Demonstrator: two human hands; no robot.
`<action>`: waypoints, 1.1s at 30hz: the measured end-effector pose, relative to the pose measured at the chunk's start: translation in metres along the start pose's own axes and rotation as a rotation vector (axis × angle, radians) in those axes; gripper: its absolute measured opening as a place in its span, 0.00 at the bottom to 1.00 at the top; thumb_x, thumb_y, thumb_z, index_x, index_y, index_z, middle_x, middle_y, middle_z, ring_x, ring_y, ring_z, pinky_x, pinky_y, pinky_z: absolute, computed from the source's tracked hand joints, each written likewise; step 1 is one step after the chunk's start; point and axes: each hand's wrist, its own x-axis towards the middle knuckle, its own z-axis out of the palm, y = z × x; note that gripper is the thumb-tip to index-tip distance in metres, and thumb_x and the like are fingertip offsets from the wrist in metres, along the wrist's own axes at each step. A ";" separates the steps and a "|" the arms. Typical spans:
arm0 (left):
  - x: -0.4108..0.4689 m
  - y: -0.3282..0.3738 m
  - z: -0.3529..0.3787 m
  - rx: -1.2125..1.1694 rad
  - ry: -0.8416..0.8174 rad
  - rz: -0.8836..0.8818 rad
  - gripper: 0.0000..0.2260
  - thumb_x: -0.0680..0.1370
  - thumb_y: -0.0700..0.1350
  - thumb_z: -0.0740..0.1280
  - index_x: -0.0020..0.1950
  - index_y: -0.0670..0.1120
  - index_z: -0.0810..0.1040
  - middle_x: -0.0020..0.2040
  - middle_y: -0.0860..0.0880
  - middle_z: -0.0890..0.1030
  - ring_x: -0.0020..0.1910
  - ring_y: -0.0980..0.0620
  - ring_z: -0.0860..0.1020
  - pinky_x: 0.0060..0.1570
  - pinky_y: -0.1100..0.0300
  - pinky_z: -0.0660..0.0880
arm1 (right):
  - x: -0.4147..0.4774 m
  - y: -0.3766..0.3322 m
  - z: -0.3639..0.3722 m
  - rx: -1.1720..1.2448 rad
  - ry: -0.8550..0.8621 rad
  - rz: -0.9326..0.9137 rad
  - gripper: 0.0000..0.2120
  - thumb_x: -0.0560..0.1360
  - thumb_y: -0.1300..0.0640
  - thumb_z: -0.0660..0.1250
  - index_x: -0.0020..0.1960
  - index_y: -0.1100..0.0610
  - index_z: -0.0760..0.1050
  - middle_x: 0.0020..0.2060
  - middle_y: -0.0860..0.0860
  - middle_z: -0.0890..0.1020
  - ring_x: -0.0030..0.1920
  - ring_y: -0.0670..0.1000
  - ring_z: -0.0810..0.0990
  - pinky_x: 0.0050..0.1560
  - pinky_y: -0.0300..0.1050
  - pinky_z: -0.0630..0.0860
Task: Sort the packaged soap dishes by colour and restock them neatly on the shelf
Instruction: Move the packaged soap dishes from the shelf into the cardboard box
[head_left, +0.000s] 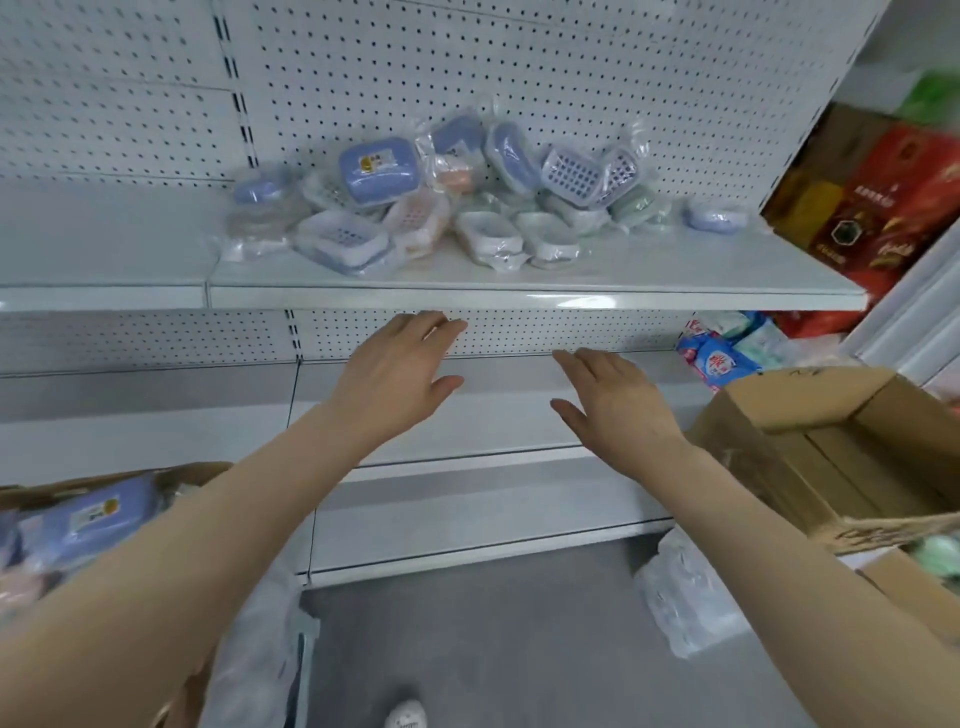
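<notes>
Soap dishes (441, 202), bagged in slick film, lie jumbled on the shelf (649, 270); below its lip, left hand (397, 371) and right hand (615, 402) hover flat, empty. Light, rigid: pinch across short sides.

Both forearms bare, reaching forward and up from near edge, converging toward centre. Left hand (397, 374) back up, fingers straight and close together, pointing far-right, thumb spread out to right. Right hand (615, 402) back up, fingers straight, pointing far-left, thumb spread toward left (palm not visible). Left hand slightly farther and higher than right. Hands apart, not touching each other; neither holds anything. Wrists roughly straight.
</notes>
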 end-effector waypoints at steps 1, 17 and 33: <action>0.014 -0.001 0.004 0.000 -0.002 -0.006 0.27 0.74 0.52 0.71 0.71 0.47 0.70 0.66 0.47 0.74 0.61 0.43 0.73 0.53 0.50 0.75 | 0.007 0.009 0.003 -0.002 -0.005 0.011 0.27 0.70 0.53 0.76 0.65 0.62 0.75 0.55 0.60 0.81 0.53 0.63 0.80 0.53 0.56 0.78; 0.273 -0.061 0.124 0.158 -0.191 -0.047 0.26 0.76 0.65 0.58 0.71 0.55 0.64 0.69 0.45 0.70 0.66 0.39 0.69 0.61 0.46 0.68 | 0.208 0.140 0.087 0.029 -0.097 0.153 0.28 0.77 0.47 0.66 0.72 0.60 0.68 0.64 0.61 0.75 0.63 0.63 0.73 0.62 0.57 0.69; 0.274 -0.042 0.117 0.119 -0.099 -0.006 0.20 0.81 0.49 0.62 0.73 0.54 0.66 0.59 0.46 0.80 0.53 0.42 0.79 0.48 0.50 0.73 | 0.270 0.190 0.114 0.431 -0.031 0.309 0.18 0.77 0.57 0.62 0.65 0.59 0.66 0.41 0.60 0.79 0.41 0.63 0.78 0.41 0.52 0.74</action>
